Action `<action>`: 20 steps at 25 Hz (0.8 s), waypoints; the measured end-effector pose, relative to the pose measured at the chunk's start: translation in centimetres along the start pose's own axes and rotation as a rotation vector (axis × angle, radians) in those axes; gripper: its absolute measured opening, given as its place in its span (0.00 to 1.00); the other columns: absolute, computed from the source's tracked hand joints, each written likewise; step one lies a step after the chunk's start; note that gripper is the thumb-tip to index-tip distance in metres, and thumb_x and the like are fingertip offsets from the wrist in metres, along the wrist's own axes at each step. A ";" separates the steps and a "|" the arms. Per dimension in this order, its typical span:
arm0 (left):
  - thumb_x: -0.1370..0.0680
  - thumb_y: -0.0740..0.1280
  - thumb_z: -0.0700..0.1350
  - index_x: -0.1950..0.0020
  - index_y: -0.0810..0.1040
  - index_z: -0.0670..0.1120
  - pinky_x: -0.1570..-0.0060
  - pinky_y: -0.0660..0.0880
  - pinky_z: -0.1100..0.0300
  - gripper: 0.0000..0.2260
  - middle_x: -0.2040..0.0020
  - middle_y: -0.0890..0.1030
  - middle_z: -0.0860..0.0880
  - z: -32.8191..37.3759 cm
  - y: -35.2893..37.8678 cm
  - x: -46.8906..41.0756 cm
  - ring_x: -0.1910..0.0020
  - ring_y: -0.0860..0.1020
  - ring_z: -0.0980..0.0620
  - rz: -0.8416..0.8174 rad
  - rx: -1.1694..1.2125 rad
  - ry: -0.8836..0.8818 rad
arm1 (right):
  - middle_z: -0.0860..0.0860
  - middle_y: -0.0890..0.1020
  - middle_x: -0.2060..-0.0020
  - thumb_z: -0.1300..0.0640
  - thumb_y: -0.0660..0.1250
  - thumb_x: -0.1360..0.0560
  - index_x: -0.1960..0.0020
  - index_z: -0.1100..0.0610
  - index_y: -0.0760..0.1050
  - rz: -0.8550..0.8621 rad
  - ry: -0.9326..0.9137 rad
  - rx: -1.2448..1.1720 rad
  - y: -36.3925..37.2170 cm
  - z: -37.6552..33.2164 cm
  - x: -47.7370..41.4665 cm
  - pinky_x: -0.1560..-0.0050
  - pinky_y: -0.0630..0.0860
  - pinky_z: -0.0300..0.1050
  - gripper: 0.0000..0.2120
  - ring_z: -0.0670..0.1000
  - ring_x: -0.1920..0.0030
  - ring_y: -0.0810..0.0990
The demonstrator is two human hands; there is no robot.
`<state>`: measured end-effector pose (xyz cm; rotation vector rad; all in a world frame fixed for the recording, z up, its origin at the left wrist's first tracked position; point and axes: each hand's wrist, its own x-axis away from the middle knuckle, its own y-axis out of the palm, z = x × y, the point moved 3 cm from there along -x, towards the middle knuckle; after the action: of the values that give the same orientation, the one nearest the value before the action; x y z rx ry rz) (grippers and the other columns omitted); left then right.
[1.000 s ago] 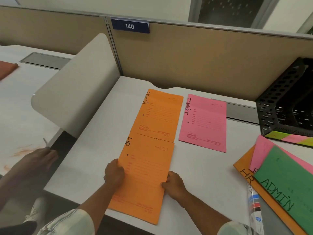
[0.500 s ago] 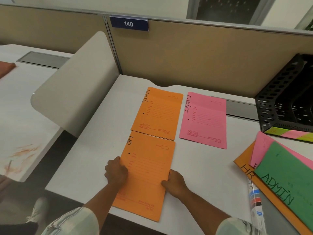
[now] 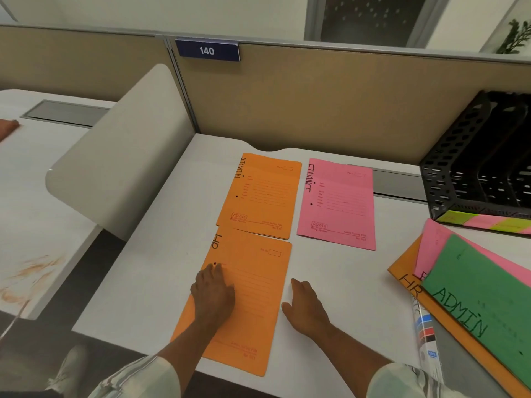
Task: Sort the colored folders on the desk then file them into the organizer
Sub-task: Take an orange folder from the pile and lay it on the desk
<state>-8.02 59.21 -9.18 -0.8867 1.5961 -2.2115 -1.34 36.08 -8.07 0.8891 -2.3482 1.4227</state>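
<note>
An orange folder marked HR (image 3: 253, 288) lies at the desk's near edge, its bottom corner hanging over. My left hand (image 3: 214, 291) rests flat on its left part. My right hand (image 3: 304, 304) lies open on the desk just right of that folder. Behind it sits an orange folder marked ADMIN (image 3: 260, 193), and to the right of that a pink folder marked FINANCE (image 3: 337, 202). At the right edge a stack holds a green ADMIN folder (image 3: 485, 300) over a pink one (image 3: 434, 242) and an orange HR folder (image 3: 402, 268). The black organizer (image 3: 448, 173) stands at the back right.
A pack of markers in clear wrap (image 3: 425, 337) lies beside the stack. A tan partition (image 3: 316, 96) with a sign reading 140 closes the back. A curved white divider (image 3: 115, 159) separates this white desk (image 3: 172, 225) from the neighbouring one on the left.
The orange HR folder has slid a little forward and straightened. My left hand moved up onto its face, and my right hand came off its right edge onto the desk.
</note>
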 end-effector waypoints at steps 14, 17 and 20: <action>0.16 0.58 0.60 0.15 0.57 0.44 0.19 0.51 0.38 0.33 0.15 0.56 0.40 14.3 2.4 3.2 0.15 0.50 0.37 -0.005 -0.117 0.410 | 0.55 0.50 0.17 0.41 0.57 0.18 0.17 0.54 0.47 0.265 -0.046 0.316 -5.1 6.6 1.6 0.21 0.53 0.55 0.36 0.58 0.18 0.52; 0.15 0.56 0.61 0.15 0.56 0.45 0.18 0.49 0.38 0.33 0.14 0.53 0.41 17.8 3.2 4.2 0.15 0.49 0.37 -0.006 -0.133 0.474 | 0.55 0.49 0.17 0.41 0.58 0.18 0.17 0.54 0.46 0.314 -0.028 0.321 -6.8 9.3 2.8 0.21 0.52 0.56 0.37 0.58 0.18 0.51; 0.15 0.54 0.61 0.14 0.52 0.46 0.18 0.46 0.39 0.33 0.13 0.49 0.42 21.5 3.8 5.5 0.15 0.45 0.39 -0.009 -0.149 0.526 | 0.56 0.48 0.17 0.42 0.59 0.18 0.17 0.55 0.46 0.354 -0.015 0.291 -8.5 12.7 4.4 0.21 0.51 0.55 0.37 0.58 0.18 0.50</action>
<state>0.45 38.53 -6.60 -0.3508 1.9993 -2.4957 1.70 20.62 -5.98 0.5638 -2.4362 1.9397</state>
